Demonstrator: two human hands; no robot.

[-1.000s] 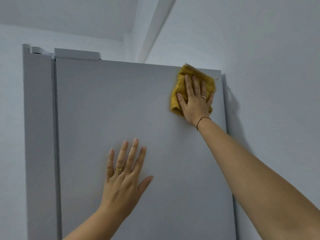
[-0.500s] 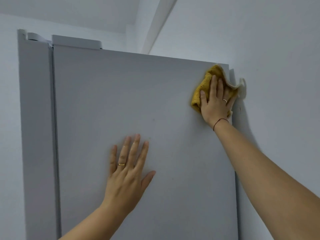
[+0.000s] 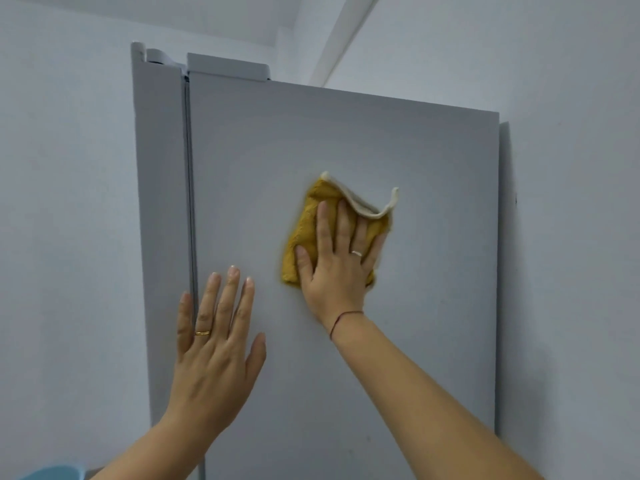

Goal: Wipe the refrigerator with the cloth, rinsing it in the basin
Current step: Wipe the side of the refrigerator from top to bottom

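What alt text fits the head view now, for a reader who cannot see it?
The right hand presses a yellow cloth flat against the grey refrigerator. The left hand rests open on it, lower left of the cloth, near the vertical seam.

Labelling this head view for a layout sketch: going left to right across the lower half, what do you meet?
A blue rim in the bottom corner → left hand → right hand, flat on the yellow cloth → white wall.
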